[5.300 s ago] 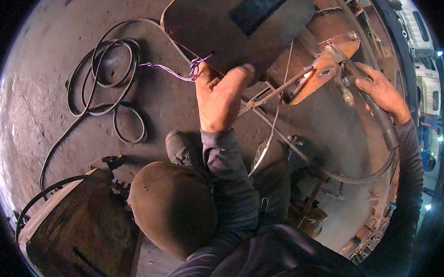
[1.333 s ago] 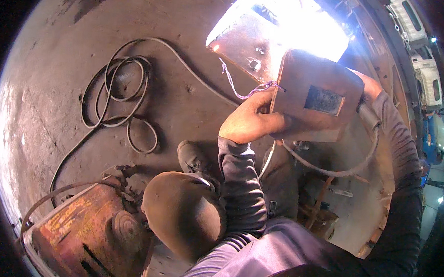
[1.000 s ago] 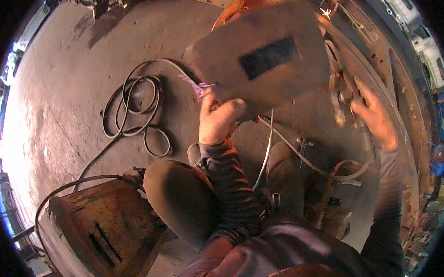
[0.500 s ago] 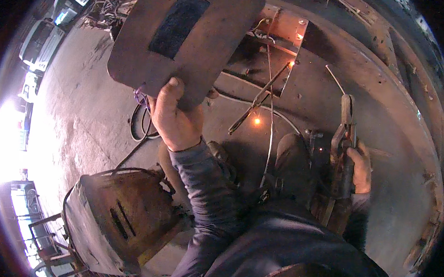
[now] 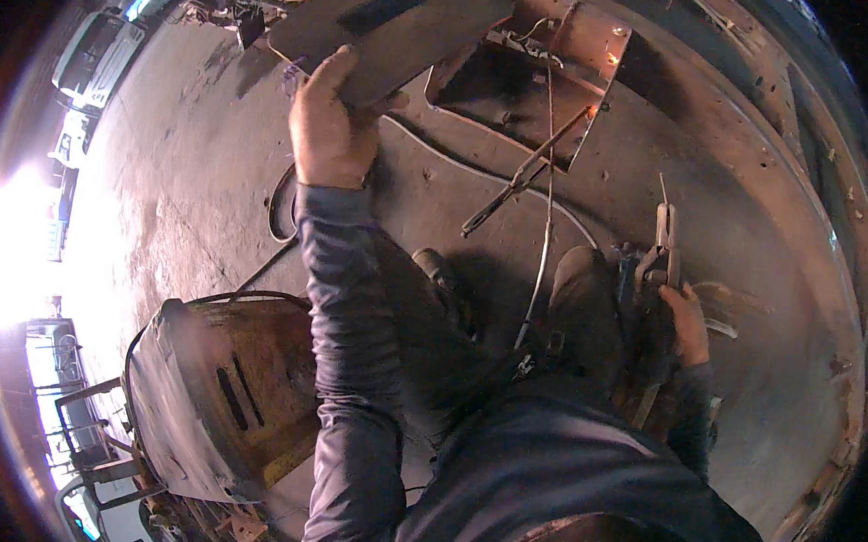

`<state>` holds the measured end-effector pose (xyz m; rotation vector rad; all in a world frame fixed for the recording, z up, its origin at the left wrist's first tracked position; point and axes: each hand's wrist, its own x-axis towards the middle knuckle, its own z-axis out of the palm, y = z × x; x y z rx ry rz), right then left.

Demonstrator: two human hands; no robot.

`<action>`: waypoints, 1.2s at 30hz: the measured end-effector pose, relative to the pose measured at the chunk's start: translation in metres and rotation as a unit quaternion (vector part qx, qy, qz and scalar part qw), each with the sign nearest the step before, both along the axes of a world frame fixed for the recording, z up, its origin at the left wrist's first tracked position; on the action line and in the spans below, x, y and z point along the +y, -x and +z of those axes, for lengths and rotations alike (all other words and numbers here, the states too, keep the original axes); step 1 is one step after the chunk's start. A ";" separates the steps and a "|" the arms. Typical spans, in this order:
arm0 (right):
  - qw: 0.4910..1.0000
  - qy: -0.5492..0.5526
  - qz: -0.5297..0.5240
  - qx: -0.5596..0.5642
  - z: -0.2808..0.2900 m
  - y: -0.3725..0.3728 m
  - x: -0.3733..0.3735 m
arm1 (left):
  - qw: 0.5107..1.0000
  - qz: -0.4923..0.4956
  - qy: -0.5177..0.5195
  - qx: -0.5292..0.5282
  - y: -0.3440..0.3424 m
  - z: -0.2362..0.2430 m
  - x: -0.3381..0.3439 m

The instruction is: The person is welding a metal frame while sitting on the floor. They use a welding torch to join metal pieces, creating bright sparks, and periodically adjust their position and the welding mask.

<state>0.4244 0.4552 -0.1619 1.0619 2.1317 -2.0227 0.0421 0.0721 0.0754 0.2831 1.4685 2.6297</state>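
Observation:
My left hand (image 5: 331,121) grips the lower edge of a brown hand-held welding shield (image 5: 419,52) with a dark rectangular window, thumb in front. The shield is tilted and covers part of a rusty metal frame (image 5: 517,139) on the floor. One corner of that frame glows orange, and long, tong-like metal jaws (image 5: 522,178) reach to that corner. At the right, my right hand (image 5: 685,323) is closed around an electrode holder (image 5: 660,252). A short welding rod (image 5: 662,189) sticks up from its jaws, apart from the frame. The hand's inner fingers are hidden.
A worn, rusty metal drum-like piece (image 5: 221,388) stands at the lower left. A pale cable (image 5: 458,158) runs across the floor, and a dark cable loop (image 5: 280,206) lies left. A large curved rusty beam (image 5: 787,180) borders the right. Vehicles (image 5: 99,58) stand far left.
My left hand has moved up and slightly left, and the shield has tipped flatter, uncovering more of the frame. My right hand and the electrode holder have shifted slightly left. The glow and sparks have dimmed.

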 end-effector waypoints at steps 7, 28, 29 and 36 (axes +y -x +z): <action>0.997 0.000 -0.050 -0.061 -0.010 0.008 -0.010 | 0.999 0.047 -0.011 -0.022 0.027 -0.047 -0.007; 0.996 -0.088 0.002 -0.032 -0.006 0.032 -0.053 | 0.997 0.065 -0.024 0.028 0.032 -0.046 -0.023; 0.990 -0.135 0.026 -0.029 -0.027 0.022 -0.042 | 0.997 0.065 -0.027 0.034 0.029 -0.046 -0.023; 0.996 -0.086 0.037 -0.006 0.017 0.029 -0.086 | 0.995 0.040 0.041 0.078 0.015 -0.054 -0.019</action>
